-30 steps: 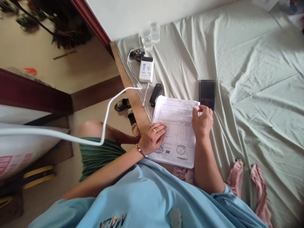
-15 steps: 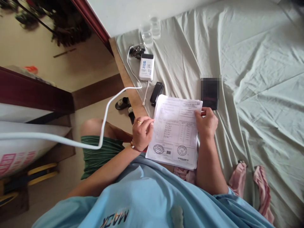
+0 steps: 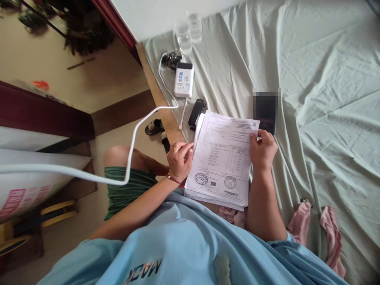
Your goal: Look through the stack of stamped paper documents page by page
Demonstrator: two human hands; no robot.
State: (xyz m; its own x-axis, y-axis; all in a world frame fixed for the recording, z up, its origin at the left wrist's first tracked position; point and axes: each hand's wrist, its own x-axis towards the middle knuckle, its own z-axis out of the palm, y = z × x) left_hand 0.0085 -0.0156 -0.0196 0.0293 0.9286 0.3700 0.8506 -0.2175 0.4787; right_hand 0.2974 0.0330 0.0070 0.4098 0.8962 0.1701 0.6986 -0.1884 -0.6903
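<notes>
A stack of printed papers (image 3: 215, 202) lies across my lap and the edge of the cloth-covered bed. Its top sheet (image 3: 225, 158), with two round stamps near the bottom, sits askew, so lower sheets show along the left and bottom edges. My right hand (image 3: 264, 150) pinches the upper right edge of that sheet between thumb and fingers. At the left edge of the stack, my left hand (image 3: 180, 161), with a ring on one finger, has its fingertips closed at the paper's side. A black stapler-like object (image 3: 196, 114) lies just above the stack's upper left corner.
Beyond the right hand lies a dark phone (image 3: 267, 118), partly blurred out. A white power bank (image 3: 184, 80) has a white cable (image 3: 127, 158) crossing in front of me. Two clear cups (image 3: 195, 28) stand by the wall. Pink cloth straps (image 3: 299, 221) lie at right.
The right hand has drawn the top sheet slightly up and to the right, uncovering more of the sheets below. My left hand has stayed at the stack's left edge.
</notes>
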